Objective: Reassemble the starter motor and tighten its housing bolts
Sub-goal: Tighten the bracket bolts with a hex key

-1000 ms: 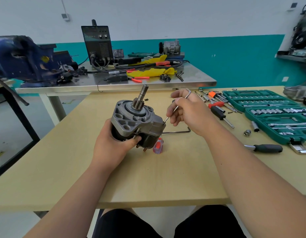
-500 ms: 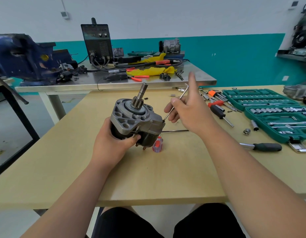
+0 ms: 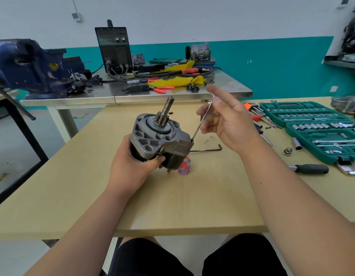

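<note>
Starter motor [image 3: 158,140], grey cast-metal housing over black body, splined shaft upward, gripped by left hand [image 3: 130,166] above pale wooden table [image 3: 172,206]. Thin L-shaped steel hex key [image 3: 196,132] sits in the housing's right corner bolt. Right hand [image 3: 230,124], fisted round it a second ago, now loosely spread, fingertips touching the key. Black welding unit [image 3: 114,49]: lettering too blurred to read.

The left hand [image 3: 130,168] is hiding its fingers behind the grey cast-metal starter motor [image 3: 152,136]; the blue iron vise [image 3: 29,66] is running off left.
</note>
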`<action>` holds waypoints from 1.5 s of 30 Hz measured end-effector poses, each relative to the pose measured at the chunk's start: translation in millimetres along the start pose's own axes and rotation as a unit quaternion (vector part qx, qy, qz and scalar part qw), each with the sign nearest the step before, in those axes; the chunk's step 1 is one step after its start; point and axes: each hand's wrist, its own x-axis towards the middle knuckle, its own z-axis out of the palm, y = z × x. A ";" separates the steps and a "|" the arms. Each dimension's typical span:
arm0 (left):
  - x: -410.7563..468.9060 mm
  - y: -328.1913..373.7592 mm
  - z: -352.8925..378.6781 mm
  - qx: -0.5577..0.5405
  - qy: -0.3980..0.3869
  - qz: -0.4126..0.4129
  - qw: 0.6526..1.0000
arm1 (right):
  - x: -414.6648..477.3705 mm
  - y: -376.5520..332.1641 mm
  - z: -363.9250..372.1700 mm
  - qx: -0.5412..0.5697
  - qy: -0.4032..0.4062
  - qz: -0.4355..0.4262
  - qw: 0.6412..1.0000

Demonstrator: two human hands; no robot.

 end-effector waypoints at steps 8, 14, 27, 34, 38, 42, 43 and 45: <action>2.3 -1.8 -0.3 -0.008 -0.002 0.000 1.000 | -3.2 4.5 -3.2 0.108 0.025 0.000 0.994; 2.5 -2.1 0.4 -0.006 -0.001 -0.004 1.000 | -5.9 5.7 9.8 -0.040 0.139 -0.033 0.989; 4.0 -2.6 0.2 -0.007 -0.002 -0.008 1.000 | -9.1 6.9 22.9 -0.096 0.195 -0.081 0.973; 3.6 -2.3 0.6 0.002 0.002 -0.007 1.000 | 0.6 9.3 1.4 0.080 0.078 -0.001 0.994; 4.5 -2.6 0.0 0.002 -0.002 -0.006 1.000 | 2.4 9.3 1.9 0.062 0.091 0.001 0.994; 5.1 -3.2 0.9 -0.005 -0.001 -0.005 1.000 | -0.9 13.2 19.7 -0.148 0.220 -0.090 0.960; 4.5 -3.1 0.9 -0.007 -0.002 -0.005 1.000 | -0.7 14.5 25.7 -0.202 0.258 -0.110 0.938; 4.5 -3.0 0.6 -0.010 -0.002 -0.001 1.000 | 1.2 16.2 35.5 -0.306 0.311 -0.140 0.889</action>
